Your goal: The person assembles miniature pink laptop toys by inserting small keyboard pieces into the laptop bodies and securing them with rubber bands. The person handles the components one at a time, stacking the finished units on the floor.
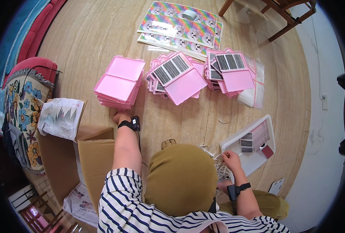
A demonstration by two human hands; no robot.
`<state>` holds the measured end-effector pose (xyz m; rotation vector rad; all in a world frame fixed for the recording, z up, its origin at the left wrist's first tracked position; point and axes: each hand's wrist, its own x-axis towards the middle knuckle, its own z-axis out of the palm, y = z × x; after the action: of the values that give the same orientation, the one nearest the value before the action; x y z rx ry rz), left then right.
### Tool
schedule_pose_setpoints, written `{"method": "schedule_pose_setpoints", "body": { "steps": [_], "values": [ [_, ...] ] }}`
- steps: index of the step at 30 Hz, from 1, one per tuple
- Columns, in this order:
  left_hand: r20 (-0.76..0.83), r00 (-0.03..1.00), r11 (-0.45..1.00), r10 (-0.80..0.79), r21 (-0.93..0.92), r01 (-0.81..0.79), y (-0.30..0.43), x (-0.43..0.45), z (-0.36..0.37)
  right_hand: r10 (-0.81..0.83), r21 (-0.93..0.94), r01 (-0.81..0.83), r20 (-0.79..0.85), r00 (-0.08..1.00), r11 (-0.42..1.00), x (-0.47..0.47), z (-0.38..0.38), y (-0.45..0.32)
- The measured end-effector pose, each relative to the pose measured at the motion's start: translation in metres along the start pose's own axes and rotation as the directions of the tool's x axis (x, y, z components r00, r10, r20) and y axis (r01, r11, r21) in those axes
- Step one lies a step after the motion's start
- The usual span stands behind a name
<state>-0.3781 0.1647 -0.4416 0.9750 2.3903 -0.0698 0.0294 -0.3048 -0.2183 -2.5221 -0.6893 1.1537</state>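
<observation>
My left hand (121, 116) reaches to the near base of a stack of opened pink plastic cases (118, 78); its fingers are mostly hidden there. Both halves of the top case look bare. At the left rim of a white plastic tray (229, 141), my right hand (232, 160) pinches a small slim tool (226, 154), too small to name. In the tray lie a card of black lash clusters (246, 142), a printed pink sheet (261, 135) and a small dark red and silver item (266, 151). White strips (222, 170) lie tangled beside that hand.
Two more piles of pink cases hold black lash clusters, one in the middle (172, 70) and one at right (230, 62). Clear plastic bags (252, 93) lie beside the latter. Dog-printed sticker sheets (178, 26) lie beyond. A cardboard box (95, 163) stands left, a wooden chair (286, 14) far right.
</observation>
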Motion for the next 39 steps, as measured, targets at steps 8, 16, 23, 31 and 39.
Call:
{"method": "schedule_pose_setpoints", "body": {
  "steps": [8,16,23,31,39],
  "values": [
    [-0.139,0.990,0.403,-0.011,-0.907,-0.123,-0.004,-0.002,0.013,0.062,-0.094,-0.056,0.064,0.996,0.994,0.001,0.003,-0.008],
    [-0.175,0.984,0.630,0.012,-0.763,-0.144,-0.019,-0.058,0.009,0.011,-0.107,-0.003,0.077,0.997,0.994,0.017,0.005,-0.032],
    [-0.244,0.944,0.854,0.223,-0.417,-0.310,-0.070,-0.107,0.005,0.050,-0.137,-0.035,0.110,0.993,0.990,0.019,0.020,-0.034],
    [-0.046,0.954,0.955,0.296,0.046,-0.294,-0.166,-0.155,-0.016,-0.009,-0.211,0.043,0.162,0.987,0.976,0.019,0.033,-0.047],
    [0.099,0.945,0.945,0.312,0.067,-0.319,-0.215,-0.195,-0.037,-0.044,-0.249,0.101,0.224,0.974,0.963,0.031,0.046,-0.046]
  ]
}}
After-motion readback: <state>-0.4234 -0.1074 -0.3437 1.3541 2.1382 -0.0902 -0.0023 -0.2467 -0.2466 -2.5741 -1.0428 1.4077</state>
